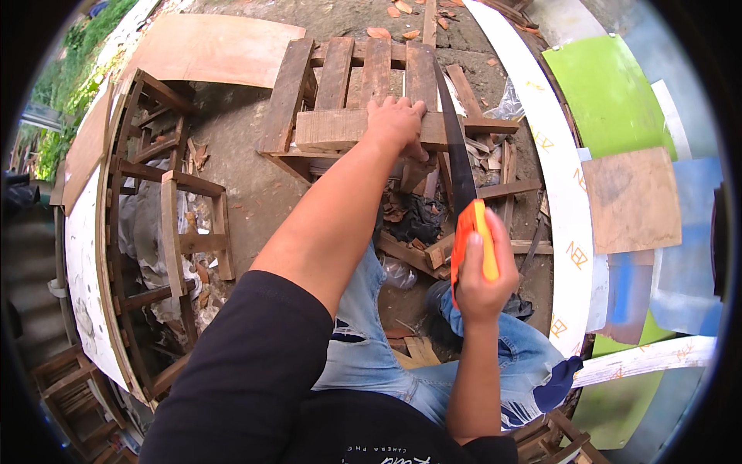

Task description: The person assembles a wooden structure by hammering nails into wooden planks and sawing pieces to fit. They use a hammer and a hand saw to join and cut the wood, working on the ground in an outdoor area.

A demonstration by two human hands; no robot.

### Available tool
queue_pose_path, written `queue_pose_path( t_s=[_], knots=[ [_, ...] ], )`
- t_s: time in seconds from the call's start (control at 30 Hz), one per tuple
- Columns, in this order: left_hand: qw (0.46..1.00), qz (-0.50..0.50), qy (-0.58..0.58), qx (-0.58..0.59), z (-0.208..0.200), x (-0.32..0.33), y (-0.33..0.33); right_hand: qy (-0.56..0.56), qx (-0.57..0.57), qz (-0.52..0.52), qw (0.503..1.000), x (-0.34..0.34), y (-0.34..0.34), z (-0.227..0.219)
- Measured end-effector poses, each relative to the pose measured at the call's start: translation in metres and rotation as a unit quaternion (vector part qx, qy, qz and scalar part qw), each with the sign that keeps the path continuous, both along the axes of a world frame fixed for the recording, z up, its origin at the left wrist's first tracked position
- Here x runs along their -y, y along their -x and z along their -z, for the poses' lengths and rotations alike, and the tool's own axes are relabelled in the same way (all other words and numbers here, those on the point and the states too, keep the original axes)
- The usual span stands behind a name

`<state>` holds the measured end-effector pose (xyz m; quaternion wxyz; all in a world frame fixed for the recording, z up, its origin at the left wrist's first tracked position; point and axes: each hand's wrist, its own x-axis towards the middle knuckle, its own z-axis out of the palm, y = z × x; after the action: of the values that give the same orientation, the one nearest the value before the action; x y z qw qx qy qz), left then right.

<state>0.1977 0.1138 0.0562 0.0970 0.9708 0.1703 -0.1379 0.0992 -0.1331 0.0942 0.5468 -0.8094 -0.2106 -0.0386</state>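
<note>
My right hand [482, 272] grips the orange and yellow handle of a hand saw [459, 158]. Its dark blade runs up and away, crossing the right end of a wooden plank [332, 129]. My left hand [396, 122] presses flat on that plank, just left of the blade. The plank lies across a slatted wooden pallet [340, 73] that stands on bare ground. My knees in blue jeans show below the hands.
A wooden slatted frame [166, 224] stands at the left, with a plywood sheet [212, 48] behind it. Offcuts and wood scraps [433, 247] lie beneath the pallet. At the right lean a curved white board [556, 155], a green panel [607, 85] and a brown board [632, 199].
</note>
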Motion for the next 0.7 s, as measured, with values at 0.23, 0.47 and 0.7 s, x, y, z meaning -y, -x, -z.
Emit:
queue_pose_path(
  t_s=[0.23,0.47,0.7],
  knots=[
    [1.000,0.001,-0.006,0.010,0.007,0.002,0.000,-0.012,-0.026,0.016,0.999,0.001,0.009,0.001],
    [1.000,-0.009,-0.008,0.013,0.002,0.002,0.001,-0.022,-0.005,-0.006,1.000,-0.028,-0.024,-0.002],
    [1.000,-0.004,-0.005,0.025,0.011,0.002,0.002,-0.030,-0.062,-0.003,0.998,0.022,0.050,-0.005]
  ],
)
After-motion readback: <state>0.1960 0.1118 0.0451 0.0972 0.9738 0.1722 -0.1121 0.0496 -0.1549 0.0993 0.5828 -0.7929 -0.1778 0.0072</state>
